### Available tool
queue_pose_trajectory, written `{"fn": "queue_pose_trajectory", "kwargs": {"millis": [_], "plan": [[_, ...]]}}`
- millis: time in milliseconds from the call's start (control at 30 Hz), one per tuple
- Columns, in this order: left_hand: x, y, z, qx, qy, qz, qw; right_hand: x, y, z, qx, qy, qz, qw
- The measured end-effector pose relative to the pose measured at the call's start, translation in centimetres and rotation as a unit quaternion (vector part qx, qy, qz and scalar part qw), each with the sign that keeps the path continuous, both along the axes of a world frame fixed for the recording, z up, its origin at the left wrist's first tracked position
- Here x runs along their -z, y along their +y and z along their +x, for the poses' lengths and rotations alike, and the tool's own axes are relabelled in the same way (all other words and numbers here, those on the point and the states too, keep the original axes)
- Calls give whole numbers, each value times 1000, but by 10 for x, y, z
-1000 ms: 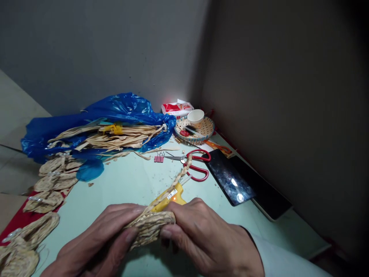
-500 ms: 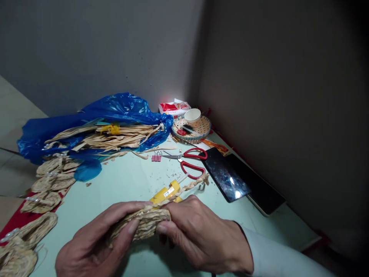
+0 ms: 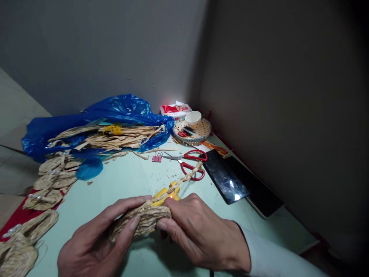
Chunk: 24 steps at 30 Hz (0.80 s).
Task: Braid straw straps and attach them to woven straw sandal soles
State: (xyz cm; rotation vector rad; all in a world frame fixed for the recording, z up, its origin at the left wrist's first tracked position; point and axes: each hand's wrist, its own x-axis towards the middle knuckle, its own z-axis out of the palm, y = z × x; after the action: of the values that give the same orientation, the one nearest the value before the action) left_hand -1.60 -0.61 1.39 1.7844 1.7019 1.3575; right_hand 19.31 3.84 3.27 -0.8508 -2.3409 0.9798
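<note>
Between my two hands is a woven piece of coiled straw braid (image 3: 148, 222), tan and ridged, held on edge above the table. My left hand (image 3: 100, 234) grips its left end, thumb on the near face and fingers over the top. At its right end, my right hand (image 3: 198, 231) pinches it between thumb and forefinger. A loose tail of braid (image 3: 187, 177) sticks up from its top edge toward the scissors. Just behind lies a yellow glue gun (image 3: 170, 192) with a small orange light, partly hidden by the braid.
Red-handled scissors (image 3: 184, 157) and a pink binder clip (image 3: 157, 158) lie beyond. Two dark flat devices (image 3: 225, 177) are at right. A round basket (image 3: 201, 134) holds a white cup (image 3: 193, 117). Dried straw (image 3: 123, 138) rests on blue plastic (image 3: 115, 104); several woven straw pieces (image 3: 54, 179) line the left.
The braid tail has swung left and more upright, its tip now over the scissors' lower handle. Both hands keep their hold on the woven piece. The glue gun's orange light now shows.
</note>
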Motion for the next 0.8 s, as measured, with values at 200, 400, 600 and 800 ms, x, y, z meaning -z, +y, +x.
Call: {"fn": "queue_pose_trajectory", "kwargs": {"millis": [200,400,600,800], "plan": [[-1,3,-2,20,52,-5,998,2,-1,-2,12,-21,9,1000],[-6,5,6,-6,-30,-41,999,3,0,-4,32,2,-30,999],[-8,7,11,-4,-11,-34,999,0,0,-2,19,12,-75,997],[-6,9,9,56,34,-11,998,2,1,-1,17,-7,-83,996]]}}
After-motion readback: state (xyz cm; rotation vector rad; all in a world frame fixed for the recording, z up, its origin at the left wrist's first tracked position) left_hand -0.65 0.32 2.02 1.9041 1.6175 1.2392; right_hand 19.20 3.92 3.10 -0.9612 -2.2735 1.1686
